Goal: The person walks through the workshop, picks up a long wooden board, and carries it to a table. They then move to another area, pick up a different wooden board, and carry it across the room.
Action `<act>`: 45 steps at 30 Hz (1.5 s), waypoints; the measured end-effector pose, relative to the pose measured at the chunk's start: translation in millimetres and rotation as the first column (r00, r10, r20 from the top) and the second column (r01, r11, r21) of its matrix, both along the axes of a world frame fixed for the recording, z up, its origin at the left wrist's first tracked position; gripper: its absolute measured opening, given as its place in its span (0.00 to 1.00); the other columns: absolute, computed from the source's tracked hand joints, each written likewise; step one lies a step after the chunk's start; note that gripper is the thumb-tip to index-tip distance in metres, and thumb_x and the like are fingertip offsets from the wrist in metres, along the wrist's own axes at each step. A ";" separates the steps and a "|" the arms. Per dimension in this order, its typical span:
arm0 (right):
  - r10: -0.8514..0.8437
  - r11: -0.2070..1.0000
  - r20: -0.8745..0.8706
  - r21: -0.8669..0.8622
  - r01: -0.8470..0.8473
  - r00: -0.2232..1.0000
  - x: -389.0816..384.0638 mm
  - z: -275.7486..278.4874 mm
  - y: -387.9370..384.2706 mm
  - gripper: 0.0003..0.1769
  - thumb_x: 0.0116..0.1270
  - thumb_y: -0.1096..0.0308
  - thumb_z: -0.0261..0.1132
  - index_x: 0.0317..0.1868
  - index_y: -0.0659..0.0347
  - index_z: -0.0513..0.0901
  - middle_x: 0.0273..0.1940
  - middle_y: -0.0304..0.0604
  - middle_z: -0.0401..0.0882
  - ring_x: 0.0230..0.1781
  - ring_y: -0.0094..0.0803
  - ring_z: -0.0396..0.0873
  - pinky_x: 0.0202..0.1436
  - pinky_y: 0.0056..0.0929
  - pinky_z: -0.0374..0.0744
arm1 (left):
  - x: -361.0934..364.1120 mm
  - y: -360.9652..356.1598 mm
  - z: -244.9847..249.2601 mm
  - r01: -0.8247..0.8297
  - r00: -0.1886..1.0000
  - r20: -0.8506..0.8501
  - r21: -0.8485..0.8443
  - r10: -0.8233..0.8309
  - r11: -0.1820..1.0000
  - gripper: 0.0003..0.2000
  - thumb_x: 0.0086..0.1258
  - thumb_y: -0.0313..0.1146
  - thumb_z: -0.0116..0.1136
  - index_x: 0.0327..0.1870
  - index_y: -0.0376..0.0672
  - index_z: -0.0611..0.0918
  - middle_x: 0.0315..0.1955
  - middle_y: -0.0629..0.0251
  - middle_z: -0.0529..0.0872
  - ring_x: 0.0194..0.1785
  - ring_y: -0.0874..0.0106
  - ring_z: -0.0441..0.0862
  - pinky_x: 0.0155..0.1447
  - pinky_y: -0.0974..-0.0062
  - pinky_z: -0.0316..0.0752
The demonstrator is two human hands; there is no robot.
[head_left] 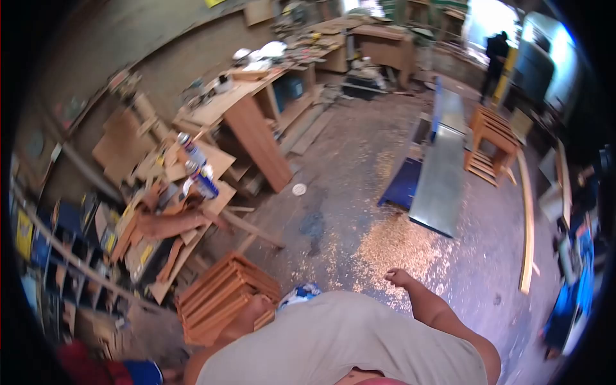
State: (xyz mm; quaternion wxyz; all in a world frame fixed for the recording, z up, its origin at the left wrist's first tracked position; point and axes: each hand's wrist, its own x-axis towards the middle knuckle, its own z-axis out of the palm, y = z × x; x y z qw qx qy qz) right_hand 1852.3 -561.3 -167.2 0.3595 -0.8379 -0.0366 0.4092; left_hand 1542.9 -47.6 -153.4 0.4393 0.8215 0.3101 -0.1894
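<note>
My left hand (258,304) is low in the view at the right side of a stack of reddish-brown wooden slats (215,292); its fingers are too unclear to read, and whether it grips the stack cannot be made out. Out in front of my body, my right hand (399,277) hangs over a pile of wood shavings (401,247) on the floor, its fingers curled. Nothing shows clearly in it. A blue machine with a long grey metal bed (439,183) stands beyond the shavings.
On the left, a cluttered bench (224,186) holds spray cans (204,181) and wood pieces. A cabinet (260,141) stands behind it. To the right are a slatted wooden frame (491,144) and a long board (527,224). A person (495,61) stands at the back right.
</note>
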 end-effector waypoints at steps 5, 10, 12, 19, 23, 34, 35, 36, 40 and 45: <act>0.000 0.985 -0.052 0.171 0.008 0.999 113.7 37.9 85.2 0.30 0.60 0.52 0.65 0.58 0.61 0.72 0.39 0.43 0.80 0.34 0.30 0.79 0.34 0.28 0.77 | 74.9 -9.0 -4.8 -0.160 0.987 0.005 -0.055 0.161 0.985 0.10 0.49 0.18 0.57 0.33 0.40 0.83 0.31 0.62 0.84 0.36 0.71 0.79 0.42 0.73 0.74; 0.155 0.974 -0.016 0.172 -0.150 0.988 208.8 34.4 144.0 0.31 0.60 0.52 0.65 0.59 0.61 0.71 0.39 0.43 0.80 0.38 0.29 0.78 0.38 0.28 0.77 | 226.9 23.0 -43.4 0.041 0.993 0.113 0.010 -0.042 0.999 0.15 0.49 0.16 0.51 0.35 0.43 0.83 0.34 0.60 0.84 0.40 0.69 0.80 0.45 0.70 0.74; 0.308 0.949 0.120 0.030 -0.313 0.944 250.8 23.8 150.9 0.32 0.59 0.51 0.65 0.58 0.62 0.72 0.42 0.49 0.81 0.42 0.33 0.79 0.42 0.30 0.78 | 292.0 46.2 -59.7 0.070 0.976 0.206 0.000 -0.068 0.998 0.18 0.48 0.15 0.47 0.36 0.46 0.83 0.35 0.59 0.84 0.41 0.68 0.79 0.46 0.70 0.73; 0.189 0.952 0.177 -0.272 -0.137 0.966 375.9 52.6 147.9 0.32 0.53 0.50 0.66 0.54 0.63 0.76 0.40 0.55 0.82 0.41 0.43 0.81 0.49 0.33 0.76 | 530.0 153.2 -11.2 0.145 0.971 0.184 0.056 -0.153 0.988 0.20 0.47 0.15 0.49 0.39 0.49 0.83 0.35 0.57 0.83 0.42 0.68 0.81 0.44 0.72 0.74; 0.143 0.953 0.190 -0.291 -0.083 0.971 438.6 57.6 163.0 0.32 0.53 0.50 0.67 0.54 0.63 0.76 0.41 0.57 0.81 0.41 0.43 0.81 0.47 0.34 0.77 | 629.3 208.7 -10.6 0.106 0.931 0.339 0.100 -0.134 0.989 0.21 0.47 0.14 0.47 0.40 0.48 0.83 0.36 0.56 0.84 0.41 0.68 0.81 0.42 0.73 0.74; 0.082 0.995 -0.045 -0.053 -0.085 0.996 695.4 -16.7 235.2 0.25 0.54 0.51 0.68 0.47 0.61 0.79 0.33 0.45 0.81 0.30 0.31 0.78 0.34 0.29 0.77 | 729.3 203.1 -11.6 0.005 0.985 0.171 0.064 -0.015 0.998 0.16 0.52 0.19 0.50 0.39 0.46 0.83 0.32 0.59 0.85 0.37 0.69 0.82 0.42 0.71 0.75; 0.118 0.988 -0.157 -0.085 -0.132 0.980 730.1 -10.3 248.1 0.24 0.55 0.51 0.68 0.45 0.59 0.79 0.32 0.43 0.80 0.29 0.29 0.77 0.31 0.28 0.76 | 738.1 195.0 -1.0 -0.046 0.996 0.085 0.059 0.041 0.997 0.13 0.54 0.21 0.52 0.38 0.46 0.83 0.32 0.59 0.85 0.37 0.69 0.82 0.42 0.71 0.75; 0.188 0.975 -0.162 -0.093 -0.204 0.969 757.6 -11.8 258.3 0.24 0.56 0.51 0.67 0.47 0.58 0.78 0.31 0.40 0.79 0.31 0.27 0.76 0.29 0.28 0.75 | 749.2 190.7 2.6 -0.125 0.989 0.088 0.059 0.120 0.990 0.13 0.54 0.21 0.52 0.38 0.46 0.83 0.32 0.59 0.85 0.37 0.69 0.82 0.42 0.71 0.75; 0.280 0.956 -0.275 0.168 -0.241 0.920 856.4 26.2 338.8 0.23 0.61 0.53 0.64 0.53 0.56 0.75 0.40 0.38 0.79 0.39 0.29 0.78 0.39 0.29 0.76 | 798.3 175.9 20.8 -0.384 0.898 0.222 -0.031 0.381 0.923 0.08 0.58 0.31 0.58 0.38 0.44 0.82 0.35 0.62 0.85 0.40 0.72 0.81 0.43 0.71 0.75; 0.583 0.775 -0.301 0.485 -0.405 0.755 896.2 159.2 481.9 0.24 0.65 0.57 0.61 0.58 0.59 0.71 0.48 0.43 0.77 0.47 0.31 0.76 0.49 0.31 0.75 | 944.5 128.2 139.6 -0.380 0.517 0.336 -0.734 0.787 0.563 0.23 0.68 0.43 0.53 0.63 0.50 0.67 0.60 0.66 0.67 0.65 0.69 0.62 0.64 0.64 0.63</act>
